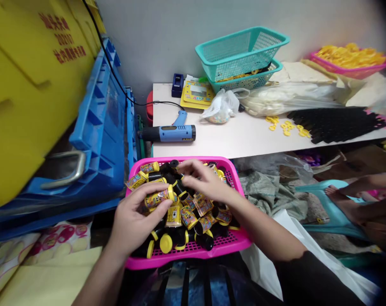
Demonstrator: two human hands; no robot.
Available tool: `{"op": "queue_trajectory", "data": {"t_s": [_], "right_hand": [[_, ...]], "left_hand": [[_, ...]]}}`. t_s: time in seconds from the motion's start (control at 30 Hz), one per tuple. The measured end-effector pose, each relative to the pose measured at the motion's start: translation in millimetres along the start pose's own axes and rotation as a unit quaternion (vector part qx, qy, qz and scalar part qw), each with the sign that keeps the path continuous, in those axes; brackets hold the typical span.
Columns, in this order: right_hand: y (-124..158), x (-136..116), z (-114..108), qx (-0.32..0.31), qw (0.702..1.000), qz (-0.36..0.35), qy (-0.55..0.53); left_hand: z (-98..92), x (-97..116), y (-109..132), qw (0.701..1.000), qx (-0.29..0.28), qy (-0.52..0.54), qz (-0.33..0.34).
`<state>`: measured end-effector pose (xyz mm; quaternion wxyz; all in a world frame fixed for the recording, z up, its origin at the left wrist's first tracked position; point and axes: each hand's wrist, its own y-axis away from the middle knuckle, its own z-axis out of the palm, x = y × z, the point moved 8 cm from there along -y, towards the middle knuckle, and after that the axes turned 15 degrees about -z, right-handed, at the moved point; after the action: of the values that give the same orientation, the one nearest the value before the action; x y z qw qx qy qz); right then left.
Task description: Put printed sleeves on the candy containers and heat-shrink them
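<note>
A pink plastic basket (186,254) sits low in front of me, piled with small black bottles with yellow caps, many with colourful printed labels. My left hand (137,212) is at the basket's left side, thumb and fingers closed round a labelled small bottle (157,197) with a yellow end. Over the back of the pile is my right hand (204,178), its fingers curled down among black bottles (180,187). Its fingertips are partly hidden, so whether it grips one is unclear. A yellow-capped bottle (166,243) lies at the front of the pile.
A blue heat gun (176,133) lies on the white table (218,140) beyond the basket. Teal baskets (243,51), a plastic bag (223,104) and black sticks (336,121) are farther back. Blue crates (100,119) stand left. A person's foot (336,195) is at right.
</note>
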<state>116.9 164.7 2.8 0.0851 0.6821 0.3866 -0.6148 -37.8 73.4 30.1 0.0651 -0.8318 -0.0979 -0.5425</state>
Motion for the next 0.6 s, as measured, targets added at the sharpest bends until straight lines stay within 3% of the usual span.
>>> {"op": "queue_trajectory", "data": {"t_s": [0.1,0.17,0.27,0.43,0.6], "right_hand": [[-5,1,-50,0.003,0.962,0.005,0.273],[-2,5,-60,-0.081,0.927,0.023,0.365],[16,4,-53,-0.184,0.887,0.037,0.421],[48,-4,-18,-0.237,0.843,0.022,0.482],[57,8,-10,-0.242,0.854,0.010,0.461]], "left_hand": [[-9.2,12,6,0.976,-0.004,-0.185,0.116],[-9.9,13,9,0.962,-0.014,-0.229,0.147],[-7.9,13,12,0.963,-0.012,-0.216,0.160],[-3.0,15,7,0.970,0.011,-0.178,0.165],[-7.9,15,1,0.974,0.031,-0.154,0.161]]}}
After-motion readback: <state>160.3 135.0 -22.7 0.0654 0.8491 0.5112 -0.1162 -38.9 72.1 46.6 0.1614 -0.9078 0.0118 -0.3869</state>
